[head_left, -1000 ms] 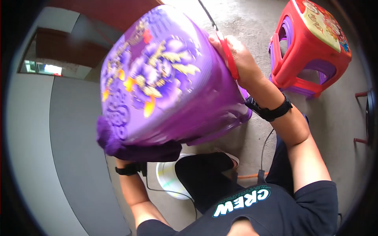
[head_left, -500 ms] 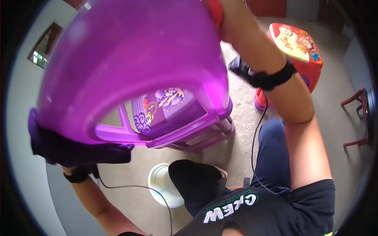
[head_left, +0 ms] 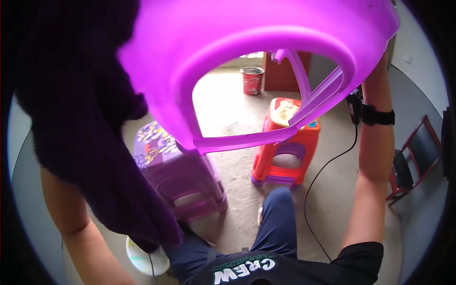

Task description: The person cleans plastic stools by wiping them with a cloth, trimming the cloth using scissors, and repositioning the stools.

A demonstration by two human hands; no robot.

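Observation:
A bright purple plastic stool [head_left: 161, 71] is lifted close to the camera, and the floor shows through its side opening. Dark purple cloth [head_left: 90, 142] hangs at the left against the stool and covers my left hand; only my left forearm [head_left: 66, 204] shows below it. At the upper right, my right forearm [head_left: 375, 156], with a black band at the wrist, reaches up to the stool's edge. The stool hides my right hand and its fingers.
A stack of purple stools [head_left: 185, 175] with a flowered top stands on the floor ahead. Beside it are red stools [head_left: 308, 142]. A red bucket [head_left: 252, 80] is farther back, a white bucket [head_left: 137, 256] by my leg, a dark red chair [head_left: 422, 147] at right.
The stool has been raised and turned, from its flowered top to its open side facing me. The cloth has come up with it at the left. Both hands have gone out of sight.

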